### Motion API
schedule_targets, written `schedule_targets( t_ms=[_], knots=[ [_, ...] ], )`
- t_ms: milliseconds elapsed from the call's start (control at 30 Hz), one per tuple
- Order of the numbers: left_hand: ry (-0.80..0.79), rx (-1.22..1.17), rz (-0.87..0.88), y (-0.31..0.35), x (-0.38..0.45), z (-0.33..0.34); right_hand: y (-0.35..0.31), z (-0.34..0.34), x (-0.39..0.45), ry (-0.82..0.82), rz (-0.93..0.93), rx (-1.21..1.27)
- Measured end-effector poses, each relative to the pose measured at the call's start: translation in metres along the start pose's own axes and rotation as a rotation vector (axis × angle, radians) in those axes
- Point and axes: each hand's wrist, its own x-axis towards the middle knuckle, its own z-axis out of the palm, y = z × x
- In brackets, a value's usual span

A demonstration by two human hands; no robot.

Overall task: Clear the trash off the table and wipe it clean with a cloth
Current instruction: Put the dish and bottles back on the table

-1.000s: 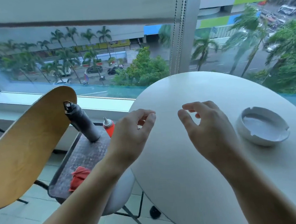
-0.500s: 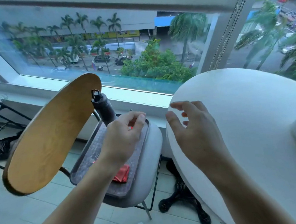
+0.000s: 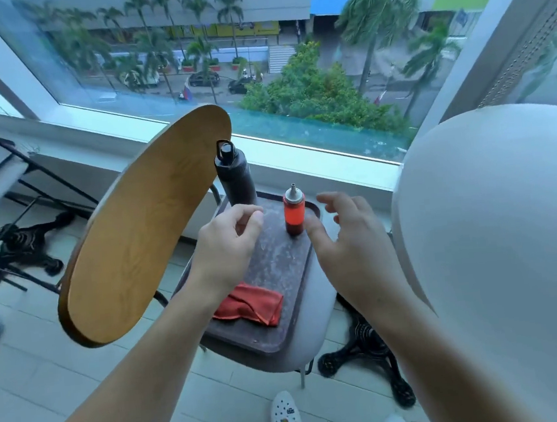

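A dark tray lies on a chair seat left of the round white table. On the tray a folded red cloth lies at the near end, and an orange squeeze bottle stands at the far end. My left hand hovers over the tray with fingers loosely curled, holding nothing. My right hand is spread open just right of the squeeze bottle, its thumb close to the bottle's base.
A tall black flask stands at the tray's far left corner. The chair's wooden backrest rises to the left. The table's black iron base sits beside the chair. My white shoes are on the tiled floor.
The view has swung left from the table to the chair. Both hands have moved from above the tabletop to above the tray, the right one nearing the squeeze bottle.
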Motion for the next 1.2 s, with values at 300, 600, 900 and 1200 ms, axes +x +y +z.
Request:
schedule_targets(
  t_ms=[300,600,900,1200],
  knots=[
    [-0.017,0.010,-0.112,-0.069,0.039,0.013,0.038,0.077,0.041,-0.037,0.134,-0.041],
    [-0.079,-0.014,-0.249,-0.137,0.085,0.046,0.067,0.139,0.076,-0.043,0.266,0.015],
    [-0.059,-0.030,-0.306,-0.172,0.131,0.065,0.100,0.182,0.105,-0.100,0.370,0.076],
    [-0.093,-0.117,-0.238,-0.180,0.172,0.077,0.124,0.196,0.142,-0.072,0.475,0.220]
  ],
)
